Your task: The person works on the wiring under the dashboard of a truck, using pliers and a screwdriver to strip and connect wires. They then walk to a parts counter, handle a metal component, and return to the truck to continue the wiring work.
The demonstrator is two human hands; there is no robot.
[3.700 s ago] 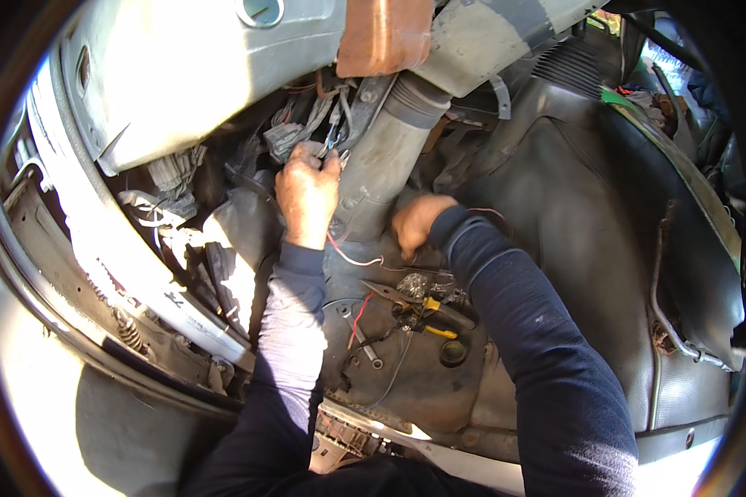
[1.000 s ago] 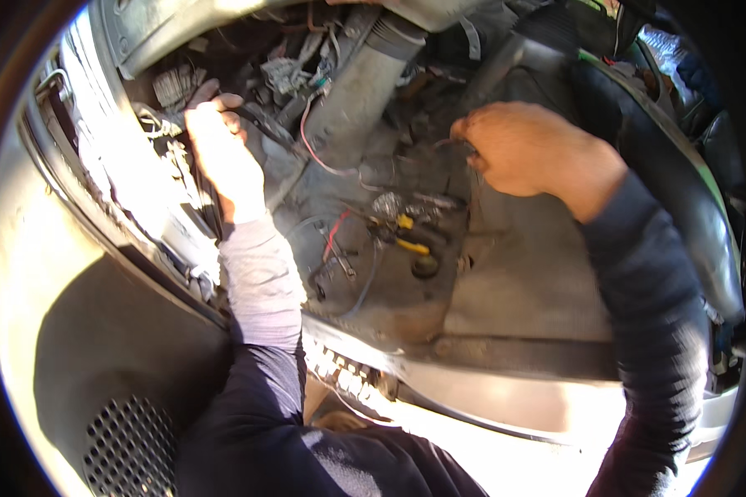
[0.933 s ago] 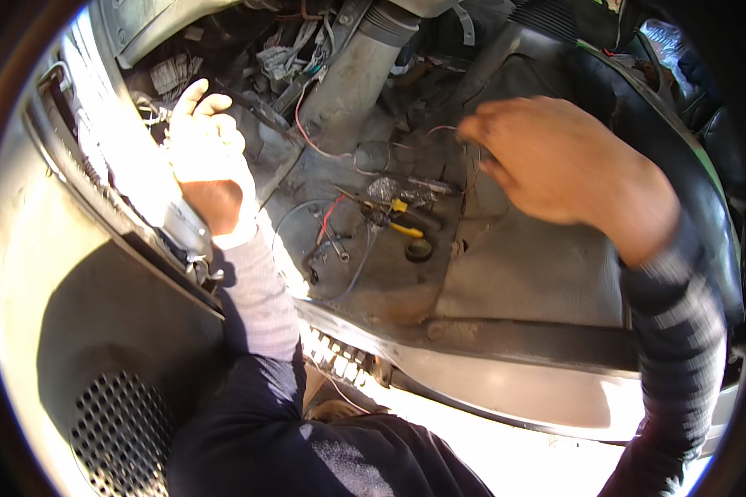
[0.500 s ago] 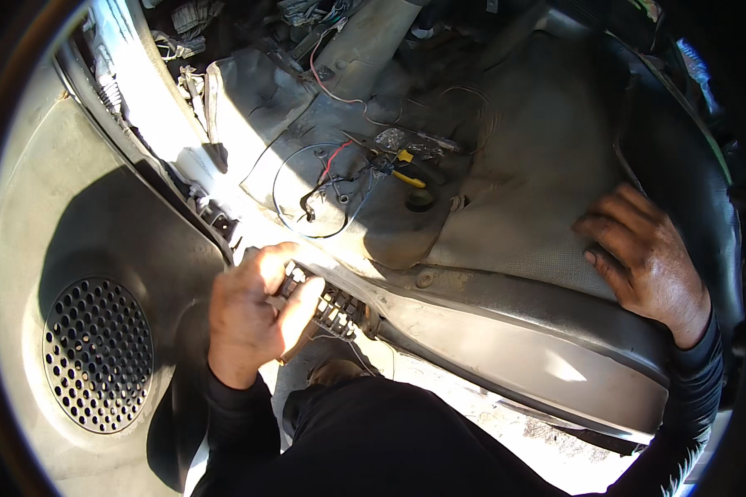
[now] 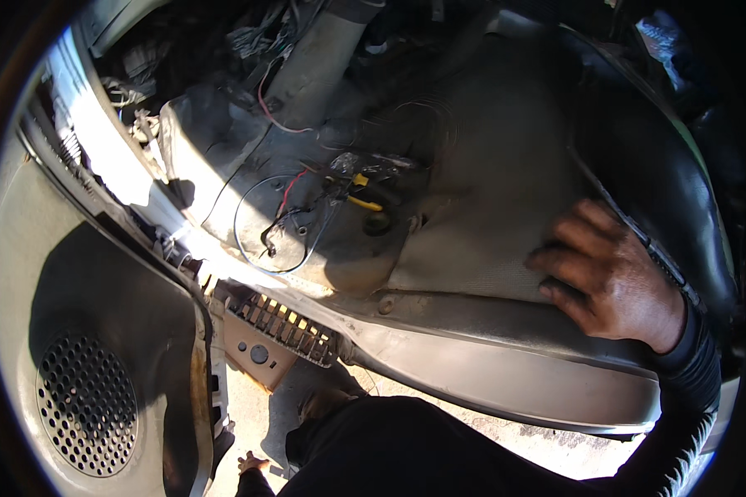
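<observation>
My right hand (image 5: pixel 605 277) rests at the right on the dark textured floor covering (image 5: pixel 481 257), fingers slightly bent and apart, holding nothing visible. Low down, beside my dark-clad leg, my left hand (image 5: pixel 253 462) hangs over the pale ground, small in view, fingers spread. Above it, at the door sill, sits a fuse panel (image 5: pixel 282 323) with rows of small slots and a brown board (image 5: pixel 253 360) below. On the floor covering lie yellow-handled pliers (image 5: pixel 363 199), a dark ring (image 5: pixel 375 222), a red wire (image 5: pixel 292 186), a looped blue wire (image 5: pixel 236 232) and a crumpled clear wrapper (image 5: pixel 348 161).
An open door with a round perforated grille (image 5: pixel 87 402) is at the left, beside a sunlit pillar (image 5: pixel 99 128). A column (image 5: pixel 307 74) and tangled wiring (image 5: pixel 249 37) are at the top. A metal sill (image 5: pixel 514 373) crosses below; a dark curved cover (image 5: pixel 655 157) is at the right.
My left hand has left the wiring at upper left, touched the fuse panel, then dropped beside my leg. My right hand has moved down and right, away from the pink wire.
</observation>
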